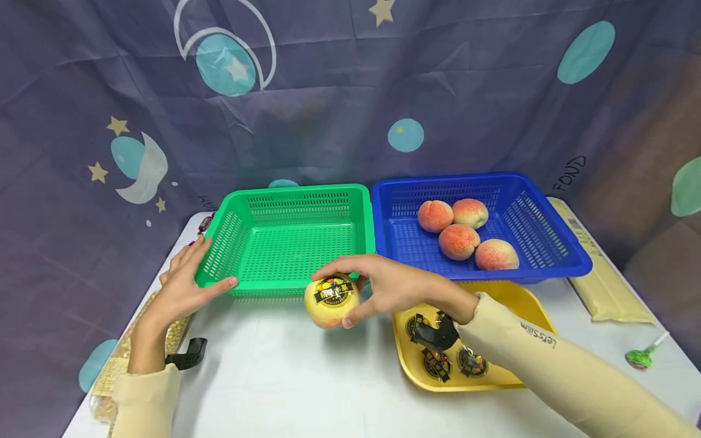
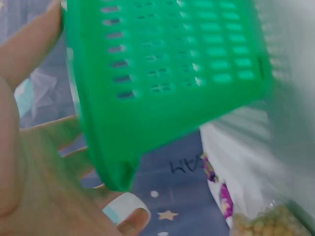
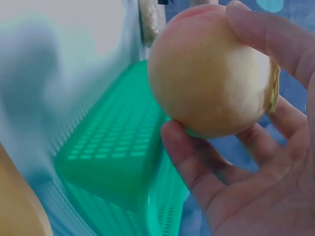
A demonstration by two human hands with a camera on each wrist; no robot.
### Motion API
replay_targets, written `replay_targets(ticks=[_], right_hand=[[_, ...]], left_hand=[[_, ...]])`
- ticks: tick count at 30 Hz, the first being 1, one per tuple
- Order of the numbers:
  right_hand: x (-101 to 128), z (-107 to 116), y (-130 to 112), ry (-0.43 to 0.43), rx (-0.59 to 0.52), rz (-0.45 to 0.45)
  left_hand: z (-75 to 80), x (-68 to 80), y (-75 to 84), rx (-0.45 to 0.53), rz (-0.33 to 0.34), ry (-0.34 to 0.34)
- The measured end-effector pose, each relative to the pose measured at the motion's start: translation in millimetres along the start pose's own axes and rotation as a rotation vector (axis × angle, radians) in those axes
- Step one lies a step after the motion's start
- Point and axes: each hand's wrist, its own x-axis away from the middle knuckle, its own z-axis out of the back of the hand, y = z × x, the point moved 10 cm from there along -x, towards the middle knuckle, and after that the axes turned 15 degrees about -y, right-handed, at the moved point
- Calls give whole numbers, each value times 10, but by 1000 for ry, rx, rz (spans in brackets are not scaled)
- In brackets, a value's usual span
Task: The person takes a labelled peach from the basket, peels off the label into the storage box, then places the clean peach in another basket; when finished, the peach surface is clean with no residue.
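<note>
My right hand grips a yellowish peach with a round black-and-gold sticker on top, just above the white table in front of the green basket. In the right wrist view the peach sits between thumb and curled fingers, with the green basket behind. My left hand rests with straight fingers against the green basket's front left corner; the left wrist view shows the palm under that corner. The green basket holds nothing.
A blue basket with several peaches stands right of the green one. A yellow tray of round stickers lies under my right wrist. A bag of grain lies at the left edge, a long beige pack and a green lollipop at the right.
</note>
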Motion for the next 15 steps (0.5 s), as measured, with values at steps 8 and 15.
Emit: replay_targets(ticks=[8, 15], right_hand=[[-52, -319, 65, -144, -19, -4], [-174, -551, 204, -207, 111, -29]], left_hand=[[124, 238, 380, 21, -183, 205], [-289, 319, 663, 132, -311, -215]])
